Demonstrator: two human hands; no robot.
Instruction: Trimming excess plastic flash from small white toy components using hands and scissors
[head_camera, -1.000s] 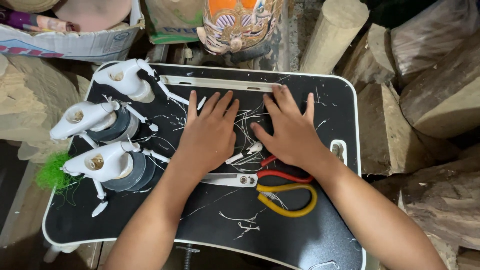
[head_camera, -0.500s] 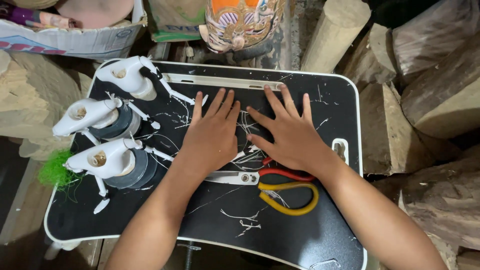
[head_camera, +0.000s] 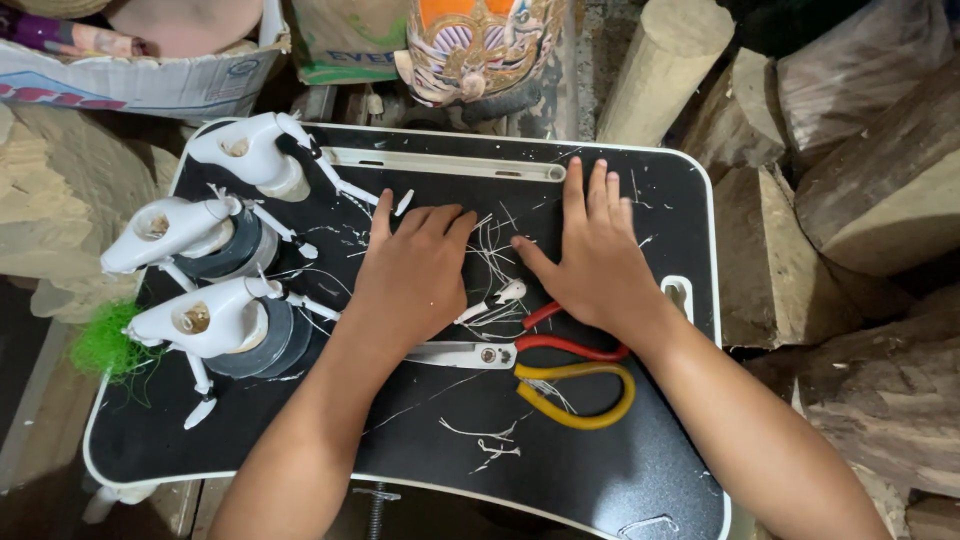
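Both hands lie palm-down on the black worktop (head_camera: 620, 470), and between them sits a loose scatter of thin white strands (head_camera: 495, 262), like fine fibres or shavings. The left hand (head_camera: 410, 270) rests just left of that scatter, fingers (head_camera: 437, 222) held close together and pointing toward the far edge, thumb out to the left; it grips nothing. The right hand (head_camera: 590, 262) rests just right of the scatter, fingers (head_camera: 597, 195) slightly fanned and also pointing to the far edge, thumb angled in toward the strands; it too holds nothing.

The strands run mostly from the near side toward the far edge, so their long axis lies roughly parallel with the fingers of both hands, in the gap between the two thumbs' sides. The two hands look about equally near the scatter, the right thumb perhaps closest. A small white spoon-shaped piece (head_camera: 500, 297) lies at the near end of the scatter, just beside the left hand's heel.

Nearer the person, scissors (head_camera: 530, 360) with one red and one yellow handle lie crosswise, blades pointing left and partly under the left wrist, handles under the right wrist.

Along the left edge of the worktop stand three white carved animal-like figures (head_camera: 205, 315), two of them propped on dark tape rolls (head_camera: 265, 345). A pale bar (head_camera: 440, 165) lies along the far edge. More short white strands (head_camera: 480, 435) lie toward the near edge.
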